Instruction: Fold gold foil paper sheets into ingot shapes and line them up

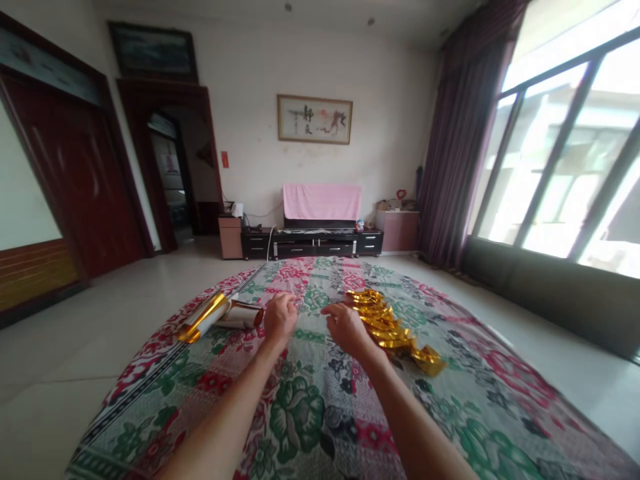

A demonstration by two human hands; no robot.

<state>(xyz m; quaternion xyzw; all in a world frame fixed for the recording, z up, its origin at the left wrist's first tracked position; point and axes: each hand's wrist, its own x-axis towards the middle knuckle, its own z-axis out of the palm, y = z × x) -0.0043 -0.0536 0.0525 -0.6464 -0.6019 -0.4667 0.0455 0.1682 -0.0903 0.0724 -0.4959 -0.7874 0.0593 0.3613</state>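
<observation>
My left hand [281,318] is just above the flowered tablecloth [310,353], its fingers curled inward and closed. Whatever may be pinched in it is too small to make out. Across a small gap, my right hand [347,328] points its index finger and thumb leftward, slightly apart, with nothing visible between them. Close beside its right side runs a row of shiny folded gold foil pieces [385,321]. Left of my left hand lie two foil rolls: a gold and silver roll [204,316] and a silver one with a brownish open end [239,315], which is nearer the hand.
The round table's cloth edge curves around both sides. Beyond it, a black low cabinet [315,246] stands against the wall, with a pink cloth [323,201] draped over something on top. A purple curtain [447,153] and large windows are on the right; doors are on the left.
</observation>
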